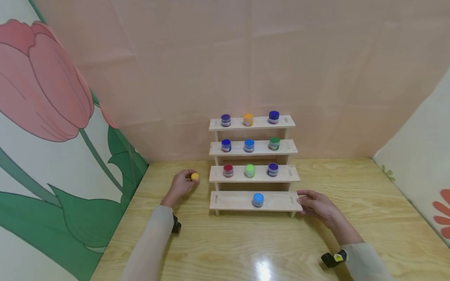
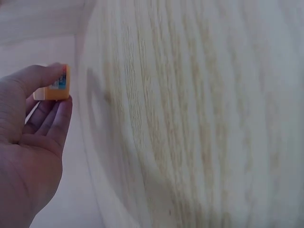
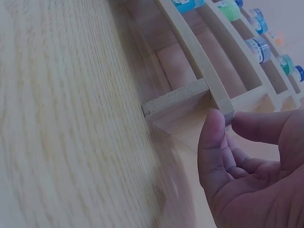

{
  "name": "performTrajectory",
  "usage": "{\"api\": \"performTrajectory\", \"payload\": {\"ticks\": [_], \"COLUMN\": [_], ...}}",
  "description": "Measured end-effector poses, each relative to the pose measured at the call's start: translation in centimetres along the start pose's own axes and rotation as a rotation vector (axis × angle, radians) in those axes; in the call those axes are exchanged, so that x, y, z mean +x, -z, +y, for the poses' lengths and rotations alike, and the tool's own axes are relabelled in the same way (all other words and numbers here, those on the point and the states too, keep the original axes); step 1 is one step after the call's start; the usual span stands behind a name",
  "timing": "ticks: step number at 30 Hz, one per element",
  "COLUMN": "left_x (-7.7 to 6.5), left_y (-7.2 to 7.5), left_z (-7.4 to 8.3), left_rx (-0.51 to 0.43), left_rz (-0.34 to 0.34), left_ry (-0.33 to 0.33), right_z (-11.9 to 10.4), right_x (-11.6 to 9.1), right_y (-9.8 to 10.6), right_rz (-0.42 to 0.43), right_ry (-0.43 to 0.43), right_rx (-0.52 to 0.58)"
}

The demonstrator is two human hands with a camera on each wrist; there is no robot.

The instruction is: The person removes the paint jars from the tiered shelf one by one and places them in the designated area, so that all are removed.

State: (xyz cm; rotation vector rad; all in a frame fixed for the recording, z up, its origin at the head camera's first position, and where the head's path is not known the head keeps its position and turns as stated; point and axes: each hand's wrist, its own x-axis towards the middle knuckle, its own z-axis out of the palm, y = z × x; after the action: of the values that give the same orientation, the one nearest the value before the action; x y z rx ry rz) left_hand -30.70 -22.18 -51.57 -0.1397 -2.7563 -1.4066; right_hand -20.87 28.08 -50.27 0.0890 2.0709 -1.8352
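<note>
Left of the stepped wooden shelf [image 1: 233,201], my left hand [image 1: 180,186] holds a small yellow-orange paint jar [image 1: 195,176] over the table. In the left wrist view, the thumb and fingers pinch that jar, whose label partly shows. My right hand [image 1: 318,205] grips the right end of the shelf's lowest step; the right wrist view shows thumb and finger pinching the board's corner [image 3: 223,107]. A light blue jar [image 1: 258,200] stands alone near the middle of this step.
Higher steps each bear three jars: red [image 1: 228,170], light green [image 1: 250,171] and purple [image 1: 272,169] on the third, blues and a green [image 1: 274,143] above, then purple, orange [image 1: 248,120] and dark blue on top. A pink backdrop [image 1: 175,78] hangs behind the wooden table [image 1: 225,246].
</note>
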Motion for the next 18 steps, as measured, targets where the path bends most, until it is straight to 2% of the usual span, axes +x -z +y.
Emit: {"api": "performTrajectory", "payload": {"ticks": [7,13,18], "left_x": [0.7,1.3,1.2], "left_y": [0.1,-0.5,-0.6], "left_z": [-0.7,-1.7,-1.5], "left_rx": [-0.056,-0.023,-0.015], "left_rz": [-0.003,0.023,0.04], "left_ry": [0.069,0.071,0.078], "right_z": [0.3,0.3,0.3], "right_x": [0.3,0.3,0.2], "right_y": [0.2,0.2,0.2], "right_rz": [0.008,0.006,0.012], "right_ry": [-0.005,-0.004,-0.013], "right_rx": [-0.011,-0.004,-0.001]}}
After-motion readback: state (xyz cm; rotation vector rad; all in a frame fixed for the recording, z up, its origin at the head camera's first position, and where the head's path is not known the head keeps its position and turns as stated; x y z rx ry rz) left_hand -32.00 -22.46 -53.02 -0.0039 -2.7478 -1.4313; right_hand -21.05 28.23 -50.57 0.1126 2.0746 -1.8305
